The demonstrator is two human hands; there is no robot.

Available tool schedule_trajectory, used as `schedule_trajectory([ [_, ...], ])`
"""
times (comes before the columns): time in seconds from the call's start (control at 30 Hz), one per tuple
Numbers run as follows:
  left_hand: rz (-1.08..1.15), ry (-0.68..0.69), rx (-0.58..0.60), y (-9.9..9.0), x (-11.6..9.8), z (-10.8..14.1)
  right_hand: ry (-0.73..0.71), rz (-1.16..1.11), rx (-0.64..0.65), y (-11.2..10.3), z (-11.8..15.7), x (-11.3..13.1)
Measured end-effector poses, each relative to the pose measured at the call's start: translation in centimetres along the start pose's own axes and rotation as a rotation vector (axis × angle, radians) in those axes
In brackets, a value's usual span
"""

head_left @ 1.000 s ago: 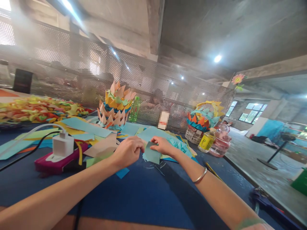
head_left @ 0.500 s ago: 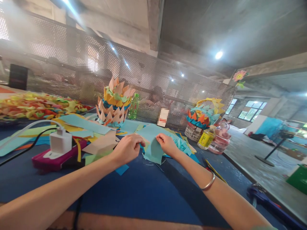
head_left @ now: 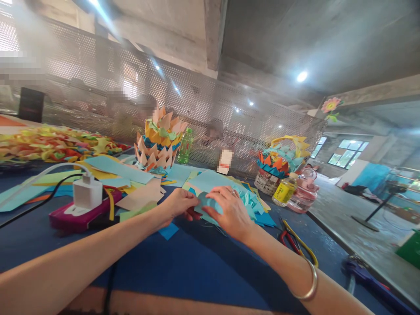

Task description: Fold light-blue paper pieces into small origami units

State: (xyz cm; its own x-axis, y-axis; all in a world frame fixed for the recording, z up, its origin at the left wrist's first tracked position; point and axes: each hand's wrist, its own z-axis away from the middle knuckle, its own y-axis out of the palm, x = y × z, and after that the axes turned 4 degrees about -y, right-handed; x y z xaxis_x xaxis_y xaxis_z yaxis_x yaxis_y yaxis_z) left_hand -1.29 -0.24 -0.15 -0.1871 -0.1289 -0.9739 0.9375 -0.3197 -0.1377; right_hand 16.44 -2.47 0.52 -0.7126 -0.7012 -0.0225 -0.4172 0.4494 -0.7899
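A small light blue piece of paper [head_left: 204, 200] is held above the table between my two hands. My left hand [head_left: 181, 203] pinches its left edge with thumb and fingertips. Curved around its right side is my right hand [head_left: 233, 213], the thumb below and the fingers above, pressing on the paper. Just behind the right hand lies a heap of folded light blue paper pieces [head_left: 250, 201]. A flat light blue sheet [head_left: 205, 178] lies beyond both hands. The fingers partly cover the held paper, so its folds cannot be made out.
Left are a purple power strip [head_left: 70, 220] with a white charger [head_left: 88, 192], loose paper sheets [head_left: 141, 197] and a pile of coloured paper pieces [head_left: 59, 142]. Folded-paper baskets [head_left: 155, 155] and bottles [head_left: 285, 190] stand behind. Red-and-yellow-handled tools [head_left: 297, 240] and a blue tool [head_left: 370, 275] lie right.
My left hand has moved right and now pinches the paper. My right hand has turned and spread over the paper, which is raised and tilted. The view has shifted slightly.
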Motion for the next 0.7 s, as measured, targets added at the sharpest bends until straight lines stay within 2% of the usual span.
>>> schedule_trajectory([
  [0.1, 0.028, -0.026, -0.037, 0.2, -0.4, 0.3, -0.167, 0.187, 0.046, -0.4, 1.1, 0.8],
  [0.2, 0.034, -0.02, -0.012, 0.3, -0.3, 0.3, -0.205, 0.249, 0.05, 0.1, 1.9, 0.7],
  [0.27, 0.038, -0.011, 0.013, 0.4, -0.2, 0.0, -0.177, 0.254, 0.056, 0.7, 2.2, 0.3],
  [0.43, 0.019, 0.022, -0.047, 0.0, 0.2, -0.8, 0.0, 0.153, 0.092, 1.6, 2.5, -0.7],
  [0.7, -0.036, 0.128, -0.054, -0.5, 0.7, -1.3, 0.431, -0.318, 0.15, 1.7, 2.4, -2.0],
])
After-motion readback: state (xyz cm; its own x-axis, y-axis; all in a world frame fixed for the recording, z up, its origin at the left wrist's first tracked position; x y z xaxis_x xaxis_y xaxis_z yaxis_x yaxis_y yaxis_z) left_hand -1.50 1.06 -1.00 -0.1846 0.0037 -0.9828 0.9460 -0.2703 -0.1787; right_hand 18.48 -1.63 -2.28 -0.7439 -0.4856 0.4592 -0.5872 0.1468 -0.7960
